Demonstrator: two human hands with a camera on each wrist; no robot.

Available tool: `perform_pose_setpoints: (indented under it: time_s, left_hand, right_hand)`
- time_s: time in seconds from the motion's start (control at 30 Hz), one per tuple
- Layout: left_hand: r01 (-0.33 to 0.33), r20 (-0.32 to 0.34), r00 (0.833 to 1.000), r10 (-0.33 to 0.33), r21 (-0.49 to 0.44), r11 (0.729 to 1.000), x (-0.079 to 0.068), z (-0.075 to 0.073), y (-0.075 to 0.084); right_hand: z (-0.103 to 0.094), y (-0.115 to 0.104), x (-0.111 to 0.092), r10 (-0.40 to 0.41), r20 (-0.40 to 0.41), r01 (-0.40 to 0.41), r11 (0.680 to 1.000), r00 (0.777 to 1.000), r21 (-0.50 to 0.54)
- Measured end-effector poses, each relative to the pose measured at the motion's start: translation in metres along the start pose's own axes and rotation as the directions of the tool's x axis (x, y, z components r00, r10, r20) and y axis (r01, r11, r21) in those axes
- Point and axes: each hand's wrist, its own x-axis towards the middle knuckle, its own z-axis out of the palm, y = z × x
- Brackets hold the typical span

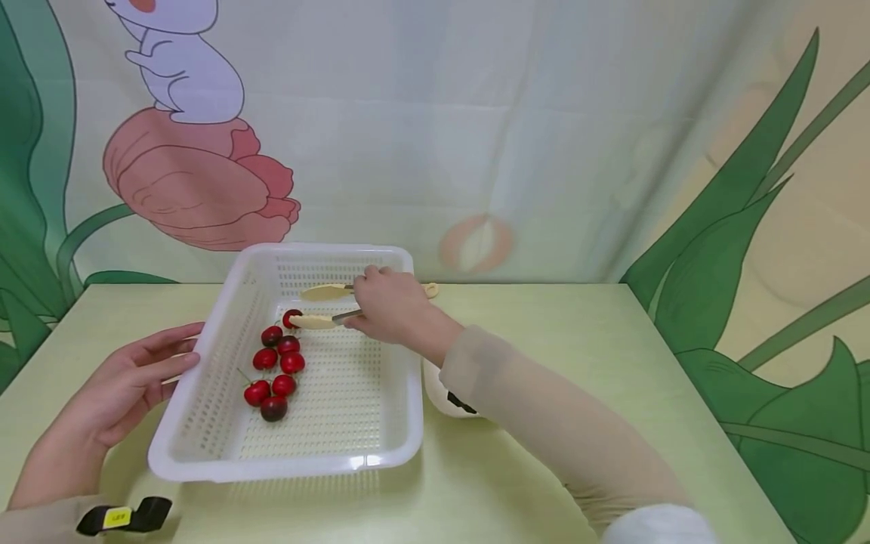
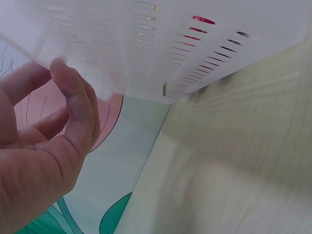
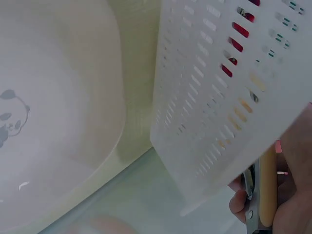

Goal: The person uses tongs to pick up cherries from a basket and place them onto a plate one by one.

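My right hand holds tongs with yellow tips and metal arms over the back of a white plastic basket. The tongs' tips stand apart; the nearer one is beside a dark red cherry, and I cannot tell if they touch. Several more cherries lie on the basket's left half, some with stems. At the basket's left side is my left hand, its fingers loosely bent and its fingertips against the outer rim. Part of the tongs is hidden behind my right hand.
A white bowl with a panda drawing stands right of the basket, partly covered by my right forearm in the head view. The pale table ends at a printed curtain behind the basket.
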Motion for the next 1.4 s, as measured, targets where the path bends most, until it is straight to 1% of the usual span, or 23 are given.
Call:
perform_pose_setpoints:
  time_s: [0.3,0.47,0.6,0.83,1.07,1.3,1.4]
  left_hand:
    - [-0.007,0.004,1.0,0.007,0.002,1.0,-0.001,-0.003,0.0]
    - [-0.005,0.009,1.0,0.005,0.001,1.0,0.0,-0.003,0.001]
    - [-0.008,0.012,1.0,0.008,-0.004,1.0,0.001,-0.002,0.002]
    - [-0.021,0.015,1.0,0.021,0.005,1.0,0.003,0.0,0.002]
    - [-0.012,0.004,1.0,0.012,0.008,1.0,0.002,0.0,0.001]
    - [-0.005,0.006,1.0,0.005,-0.004,1.0,0.001,-0.001,0.0]
    - [0.001,0.002,1.0,-0.001,-0.001,1.0,0.0,-0.001,-0.001]
  right_hand:
    - [0.007,-0.011,0.015,0.0,0.004,0.0,0.999,1.0,0.045]
    - [0.006,-0.019,0.018,0.004,0.032,-0.005,0.999,0.999,0.041]
    - [0.007,-0.022,0.02,0.026,0.057,-0.029,0.999,0.998,0.04]
    - [0.014,-0.019,0.021,0.039,0.063,-0.042,0.998,0.997,0.041]
    - [0.018,-0.014,0.018,0.027,0.029,-0.028,0.999,0.999,0.045]
    - [0.02,-0.008,0.015,0.039,0.05,-0.043,0.996,0.998,0.083]
    - [0.02,-0.006,0.014,0.033,0.023,-0.035,0.996,0.999,0.087]
